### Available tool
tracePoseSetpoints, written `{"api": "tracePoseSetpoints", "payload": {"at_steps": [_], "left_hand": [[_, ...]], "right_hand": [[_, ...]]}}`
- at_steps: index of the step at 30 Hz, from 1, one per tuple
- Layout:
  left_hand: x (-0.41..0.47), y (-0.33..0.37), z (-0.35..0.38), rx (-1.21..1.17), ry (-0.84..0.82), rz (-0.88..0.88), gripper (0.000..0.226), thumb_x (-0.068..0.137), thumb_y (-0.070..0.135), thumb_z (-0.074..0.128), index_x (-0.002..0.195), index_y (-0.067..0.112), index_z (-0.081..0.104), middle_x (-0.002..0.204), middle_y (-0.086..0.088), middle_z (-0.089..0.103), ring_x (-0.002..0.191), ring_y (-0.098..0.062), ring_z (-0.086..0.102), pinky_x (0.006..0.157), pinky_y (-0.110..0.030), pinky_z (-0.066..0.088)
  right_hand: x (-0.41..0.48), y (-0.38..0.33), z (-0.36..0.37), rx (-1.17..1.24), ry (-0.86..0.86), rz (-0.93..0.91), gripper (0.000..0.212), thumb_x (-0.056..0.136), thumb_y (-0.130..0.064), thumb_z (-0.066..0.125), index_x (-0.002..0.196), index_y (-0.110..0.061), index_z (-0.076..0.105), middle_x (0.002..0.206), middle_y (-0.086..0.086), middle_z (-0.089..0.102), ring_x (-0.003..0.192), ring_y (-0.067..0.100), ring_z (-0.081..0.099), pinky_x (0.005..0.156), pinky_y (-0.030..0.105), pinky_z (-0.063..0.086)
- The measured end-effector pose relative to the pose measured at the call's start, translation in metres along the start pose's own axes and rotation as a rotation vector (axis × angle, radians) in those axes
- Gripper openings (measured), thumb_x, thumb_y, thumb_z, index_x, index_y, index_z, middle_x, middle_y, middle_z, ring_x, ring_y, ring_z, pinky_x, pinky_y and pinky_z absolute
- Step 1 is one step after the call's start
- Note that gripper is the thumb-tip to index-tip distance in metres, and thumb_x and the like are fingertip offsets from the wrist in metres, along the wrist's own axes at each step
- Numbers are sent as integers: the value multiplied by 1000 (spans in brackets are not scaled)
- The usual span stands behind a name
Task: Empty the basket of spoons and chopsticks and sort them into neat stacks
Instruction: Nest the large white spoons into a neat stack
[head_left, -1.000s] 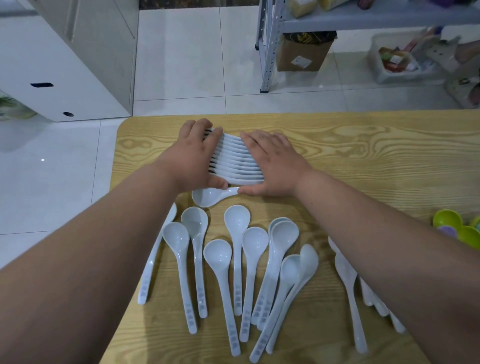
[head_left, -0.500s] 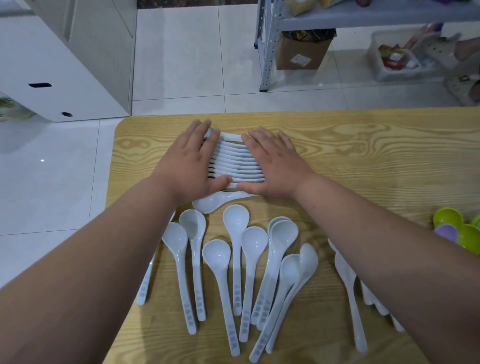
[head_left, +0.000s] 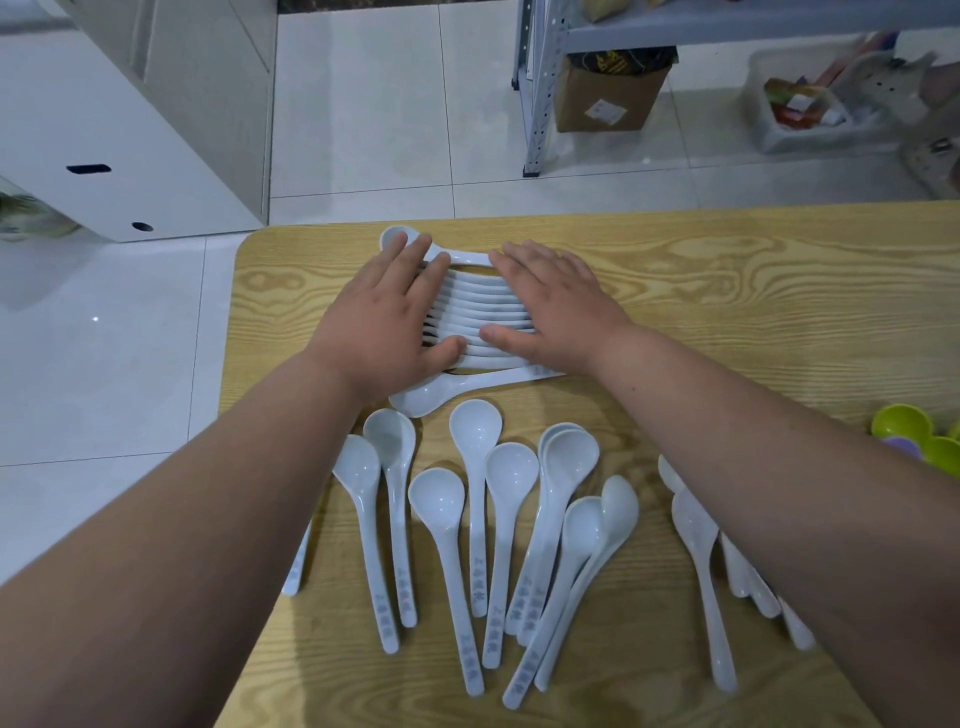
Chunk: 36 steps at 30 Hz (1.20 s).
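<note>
Head view: left hand (head_left: 384, 322) and right hand (head_left: 558, 312) lie flat with straight fingers, a wide grip pressing on both ends of the row of spoons (head_left: 483, 306) at 12 o'clock on the table (head_left: 727, 291). The forearms hide part of the loose spoons (head_left: 475, 431) fanned at 6 o'clock. Green cups (head_left: 901, 426) sit at 3 o'clock. The row's spoons run 9 to 3, bowls toward 9. The loose spoons point their bowls toward 12 and handles toward 6.
</note>
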<state>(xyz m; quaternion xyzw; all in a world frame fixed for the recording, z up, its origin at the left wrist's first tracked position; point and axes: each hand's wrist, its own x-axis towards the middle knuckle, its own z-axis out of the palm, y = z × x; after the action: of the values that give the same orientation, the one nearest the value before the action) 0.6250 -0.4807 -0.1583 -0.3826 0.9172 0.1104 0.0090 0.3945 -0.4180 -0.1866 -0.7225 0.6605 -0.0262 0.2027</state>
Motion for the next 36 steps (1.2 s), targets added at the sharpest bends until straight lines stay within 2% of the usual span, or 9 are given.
{"api": "tracePoseSetpoints", "payload": {"at_steps": [6,13,18,22,25,27,30,33,36], "left_hand": [[-3,2,-5,29,-43,-27,95,81,68,29,156,9,31,164,-17,23,153,-38,12,123,-50,16],[1,3,-8,47,-76,-45,83,93,58,49,159,14,22,167,-12,12,155,-32,-1,126,-46,9],[0,2,-6,62,-39,-27,83,93,59,49,158,13,26,166,-13,17,154,-34,3,125,-47,11],[-4,-2,-4,82,-33,-24,87,86,64,36,154,10,35,161,-17,29,151,-38,18,122,-52,21],[-10,0,-12,97,58,-14,65,92,47,52,144,9,48,146,-16,50,136,-39,42,109,-52,39],[-21,7,-20,77,142,-22,47,92,35,57,130,8,59,125,-15,62,116,-40,55,91,-49,48],[-56,18,-22,17,225,-36,30,91,28,58,114,10,64,102,-12,64,93,-37,58,63,-39,44],[-108,29,-11,-57,194,-25,30,90,28,60,114,11,65,100,-10,65,90,-35,61,59,-38,47],[-162,41,8,-114,155,-51,30,90,30,56,113,13,66,94,-6,65,83,-33,62,51,-38,50]], "right_hand": [[-5,-2,-7,-23,-15,16,97,81,-82,21,161,-28,14,169,0,7,156,18,2,125,49,5],[-5,-1,-10,-40,-32,54,83,94,-72,39,161,-28,15,169,1,12,156,21,6,124,48,9],[-1,-6,-11,-30,-6,54,80,96,-67,41,160,-26,17,168,2,14,155,22,8,124,45,11],[-1,-13,-11,-53,-5,58,78,97,-65,42,160,-25,20,168,5,15,155,24,10,124,46,12],[-12,-21,-13,-65,54,90,72,97,-59,44,158,-23,27,165,5,24,152,24,18,122,47,17],[-29,-32,-12,-3,135,106,64,97,-49,51,153,-20,38,159,5,35,148,24,27,120,46,22],[-71,-52,-5,113,265,91,50,92,-35,58,138,-14,56,142,6,53,136,27,44,114,48,33],[-123,-72,8,182,394,119,39,88,-23,62,125,-10,66,124,8,62,120,28,54,103,43,43],[-177,-86,21,270,385,322,38,90,-22,67,127,-15,65,121,4,60,113,22,56,94,31,43]]}}
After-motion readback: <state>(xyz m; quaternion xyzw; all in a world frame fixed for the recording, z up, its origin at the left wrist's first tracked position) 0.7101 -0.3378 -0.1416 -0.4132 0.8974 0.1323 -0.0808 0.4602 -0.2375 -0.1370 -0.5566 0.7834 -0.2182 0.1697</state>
